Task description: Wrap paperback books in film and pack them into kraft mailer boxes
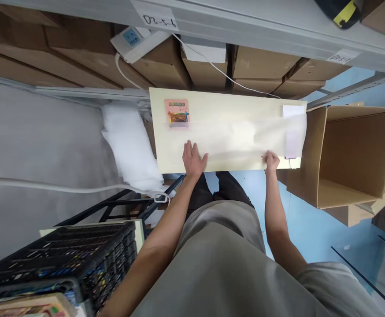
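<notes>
A thin translucent white sheet (232,136) lies across the middle and right of a long cream board (245,105). My left hand (194,162) rests on the board near its front edge, fingers spread. At the front right, my right hand (271,160) is closed at the sheet's near edge, fingers pinched on it. A pink printed packet (177,113) lies at the board's back left, partly under the sheet's edge. Beneath the sheet's right end, a pale flat item (290,147) shows through, next to my right hand.
An open cardboard box (354,154) stands right of the board. White foam sheets (129,145) lie at its left. Behind are shelved cartons (265,64) and a power strip (139,44). A black crate (103,255) is at the lower left.
</notes>
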